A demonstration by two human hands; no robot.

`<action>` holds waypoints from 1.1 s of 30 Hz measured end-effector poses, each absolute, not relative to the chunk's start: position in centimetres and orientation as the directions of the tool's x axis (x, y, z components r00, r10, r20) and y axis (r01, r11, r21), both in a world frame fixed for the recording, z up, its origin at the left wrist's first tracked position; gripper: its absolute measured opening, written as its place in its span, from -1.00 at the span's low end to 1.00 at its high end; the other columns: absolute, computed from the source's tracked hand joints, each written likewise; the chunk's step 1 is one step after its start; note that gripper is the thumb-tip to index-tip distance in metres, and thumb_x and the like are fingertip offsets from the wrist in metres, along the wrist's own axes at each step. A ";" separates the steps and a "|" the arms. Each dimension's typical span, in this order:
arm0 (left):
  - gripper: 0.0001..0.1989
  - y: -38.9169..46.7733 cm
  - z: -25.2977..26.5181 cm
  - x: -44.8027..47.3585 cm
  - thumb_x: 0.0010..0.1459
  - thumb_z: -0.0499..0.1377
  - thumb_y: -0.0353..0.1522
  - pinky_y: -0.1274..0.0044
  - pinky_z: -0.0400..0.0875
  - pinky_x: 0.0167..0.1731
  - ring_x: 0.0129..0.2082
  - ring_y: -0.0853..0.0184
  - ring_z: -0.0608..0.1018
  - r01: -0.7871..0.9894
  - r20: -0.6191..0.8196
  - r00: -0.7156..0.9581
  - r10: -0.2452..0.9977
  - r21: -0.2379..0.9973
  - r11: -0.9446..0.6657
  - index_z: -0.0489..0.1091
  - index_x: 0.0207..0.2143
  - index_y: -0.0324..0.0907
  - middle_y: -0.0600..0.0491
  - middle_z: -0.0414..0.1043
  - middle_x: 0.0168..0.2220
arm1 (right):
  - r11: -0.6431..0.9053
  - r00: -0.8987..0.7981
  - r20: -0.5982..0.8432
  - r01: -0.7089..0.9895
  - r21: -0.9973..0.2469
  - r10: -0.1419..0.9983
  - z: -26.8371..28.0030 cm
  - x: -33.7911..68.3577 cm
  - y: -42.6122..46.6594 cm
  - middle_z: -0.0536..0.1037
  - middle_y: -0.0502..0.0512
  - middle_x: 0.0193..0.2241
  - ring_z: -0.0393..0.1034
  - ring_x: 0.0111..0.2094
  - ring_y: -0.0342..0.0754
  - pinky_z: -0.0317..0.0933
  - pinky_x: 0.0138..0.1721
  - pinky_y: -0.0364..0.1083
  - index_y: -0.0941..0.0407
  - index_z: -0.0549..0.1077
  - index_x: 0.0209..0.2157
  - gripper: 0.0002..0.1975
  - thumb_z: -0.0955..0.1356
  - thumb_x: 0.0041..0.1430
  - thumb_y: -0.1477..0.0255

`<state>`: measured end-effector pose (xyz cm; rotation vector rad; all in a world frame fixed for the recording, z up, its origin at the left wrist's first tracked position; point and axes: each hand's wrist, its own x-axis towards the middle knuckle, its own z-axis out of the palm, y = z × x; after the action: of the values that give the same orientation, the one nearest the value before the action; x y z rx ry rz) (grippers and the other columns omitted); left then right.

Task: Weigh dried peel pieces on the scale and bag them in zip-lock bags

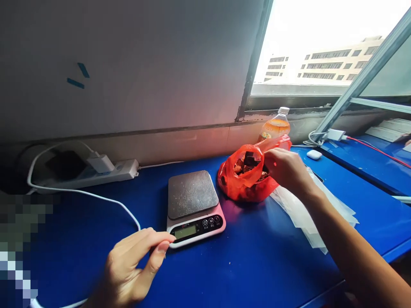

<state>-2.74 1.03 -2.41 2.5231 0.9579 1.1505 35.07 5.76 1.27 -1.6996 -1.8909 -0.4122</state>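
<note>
Because the red bag (242, 190) is set toward the back edge of the blue table (250, 261), just beside the scale (192, 194), it is reached with the right arm stretched in from the table's front edge. At the bag's rim the right hand (287, 169) is bent downward with its fingertips hidden; how far they are spread, and whether plastic or one of the dark brown chunks (248, 160) is gripped, cannot be told. By the left hand (135, 261) the scale's front left corner is touched or nearly so: thumb and forefinger are drawn almost together, and nothing can be made out between them.

The bag is probably best handled by its rim, with the mouth spread wide, so that the chunks are kept in sight and the thin plastic is not torn. As its sides look limp, the wrist should be held high and the fingers brought in from above. Any pressure on the scale is better avoided by the left hand. Care is also needed with the bottle (276, 126) behind the bag, which could be knocked, and with the plastic sheets (316, 214) beneath the right forearm, which could be dragged.
</note>
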 end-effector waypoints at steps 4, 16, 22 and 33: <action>-0.83 0.8 -2.3 -2.4 0.15 0.13 -0.47 0.61 0.38 -0.49 -0.55 0.43 0.49 0.471 0.608 0.514 0.605 0.390 -0.791 0.43 -0.25 -0.05 0.16 0.47 -0.50 | 0.235 0.348 0.735 0.793 -0.562 0.581 1.0 35.0 4.3 0.52 0.04 -0.44 0.40 -0.49 -0.13 0.27 -0.45 -0.13 0.13 0.48 -0.34 -0.90 0.34 0.10 0.42; -0.83 0.0 -0.5 -0.5 0.15 0.12 -0.45 0.60 0.40 -0.51 -0.57 0.42 0.50 0.539 0.640 0.369 0.673 0.443 -0.717 0.46 -0.30 -0.04 0.16 0.49 -0.52 | 0.525 0.483 0.757 0.545 -0.654 0.440 0.3 30.9 1.5 0.44 0.06 -0.34 0.43 -0.48 -0.15 0.39 -0.54 -0.14 0.09 0.41 -0.24 -0.87 0.35 0.17 0.37; -0.71 -0.3 1.4 4.7 0.21 0.10 -0.22 0.52 0.48 -0.33 -0.34 0.34 0.54 0.411 0.439 0.450 0.777 0.671 -0.617 0.37 -0.09 -0.16 0.01 0.51 -0.27 | 0.632 0.246 0.943 0.700 -0.332 0.223 -0.4 28.5 -0.5 0.43 0.08 -0.30 0.44 -0.34 -0.09 0.42 -0.40 -0.06 0.03 0.36 -0.24 -0.93 0.29 0.21 0.45; -0.77 -1.2 0.3 3.0 0.19 0.12 -0.27 0.48 0.47 -0.24 -0.26 0.27 0.56 0.359 0.318 0.515 0.796 0.763 -0.537 0.46 -0.17 -0.18 -0.02 0.54 -0.25 | 0.818 -0.193 0.821 0.356 -0.452 0.537 -2.6 22.9 -2.5 0.46 0.03 -0.44 0.37 -0.45 -0.17 0.28 -0.46 -0.18 0.09 0.39 -0.34 -0.86 0.23 0.25 0.51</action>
<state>3.01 -1.17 0.33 2.1228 0.9374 0.8900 22.86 -2.50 -2.60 -0.6836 -1.8070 0.1892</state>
